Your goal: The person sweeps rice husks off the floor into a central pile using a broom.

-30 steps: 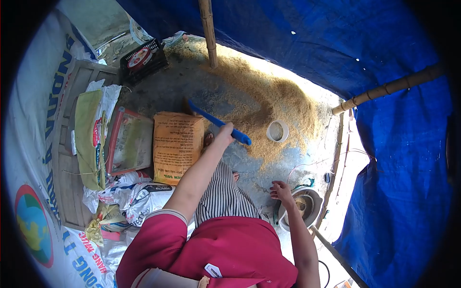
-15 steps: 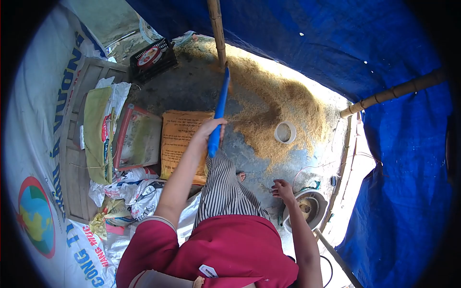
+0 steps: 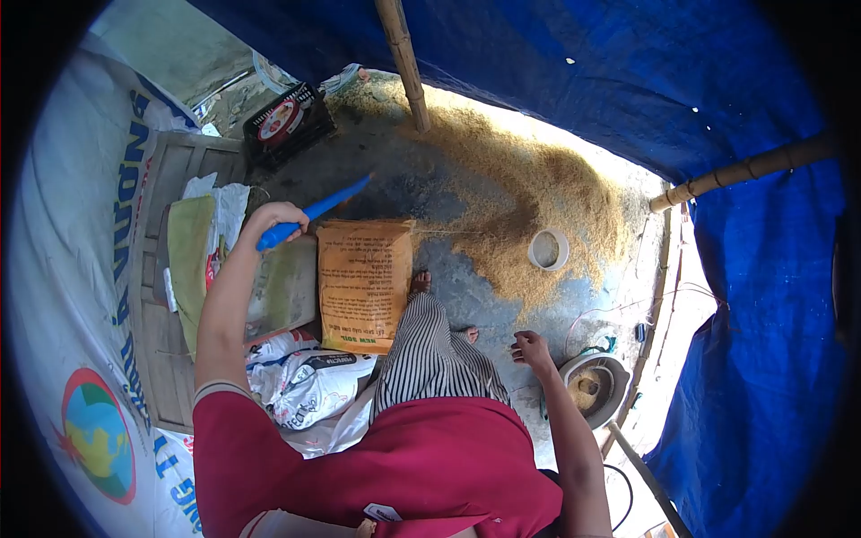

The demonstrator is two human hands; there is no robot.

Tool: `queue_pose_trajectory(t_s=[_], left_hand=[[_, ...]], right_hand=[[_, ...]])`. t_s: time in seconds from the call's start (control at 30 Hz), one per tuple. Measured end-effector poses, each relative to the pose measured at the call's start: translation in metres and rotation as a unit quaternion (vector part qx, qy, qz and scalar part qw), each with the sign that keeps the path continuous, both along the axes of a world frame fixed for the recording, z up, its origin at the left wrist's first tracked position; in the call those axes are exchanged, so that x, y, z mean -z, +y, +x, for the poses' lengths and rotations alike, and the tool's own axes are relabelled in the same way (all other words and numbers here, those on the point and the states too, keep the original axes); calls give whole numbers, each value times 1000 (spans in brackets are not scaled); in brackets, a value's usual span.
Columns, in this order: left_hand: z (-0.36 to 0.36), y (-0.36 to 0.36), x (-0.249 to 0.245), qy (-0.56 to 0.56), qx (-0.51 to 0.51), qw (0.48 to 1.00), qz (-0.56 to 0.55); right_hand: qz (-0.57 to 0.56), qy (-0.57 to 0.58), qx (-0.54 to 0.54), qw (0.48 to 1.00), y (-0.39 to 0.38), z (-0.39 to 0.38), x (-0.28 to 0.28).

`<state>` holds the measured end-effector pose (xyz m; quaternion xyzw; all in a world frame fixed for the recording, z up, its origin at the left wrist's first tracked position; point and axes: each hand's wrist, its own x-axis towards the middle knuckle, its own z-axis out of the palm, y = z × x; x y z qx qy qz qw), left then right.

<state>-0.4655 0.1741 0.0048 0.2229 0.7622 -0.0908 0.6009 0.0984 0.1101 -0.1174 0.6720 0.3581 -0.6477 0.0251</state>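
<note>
Swung leftward: left hand [image 3: 280, 218], clenched on smooth blue handle [image 3: 335, 198]. Right hand [image 3: 531, 348] half-open near round tub [image 3: 618, 387]. Grainy heap [image 3: 543, 193] along far edge of floor [image 3: 359, 148].

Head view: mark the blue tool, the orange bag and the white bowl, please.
Blue tool [image 3: 330, 201]: head view, on its shaft.
Orange bag [image 3: 366, 287]: head view, middle of its printed face.
White bowl [image 3: 563, 250]: head view, on its side wall.
</note>
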Motion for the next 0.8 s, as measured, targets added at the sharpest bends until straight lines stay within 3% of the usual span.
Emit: queue_pose_trajectory(t_s=[0.03,0.13,0.27,0.37,0.47,0.53,0.63,0.8], left_hand=[[-11,10,9,29,-6,996,-83],[-12,35,34,-50,66,989,-122],[9,69,67,-131,201,968,-70],[26,98,67,-169,215,961,-50],[34,115,42,-215,160,963,-41],[29,118,11,-231,172,957,-17],[6,114,-23,-248,156,956,21],[-34,100,-5,-192,103,976,17]], right_hand=[[3,-3,-6,1000,5,-6,-1],[34,-9,-35,999,19,-25,-3],[43,-10,-23,999,35,-49,-4],[57,-21,-34,998,42,-63,-5],[70,-41,-47,996,44,-76,-5],[113,-70,-119,984,42,-79,-2],[126,-76,-130,980,41,-82,3],[148,-98,-112,978,38,-86,13]])
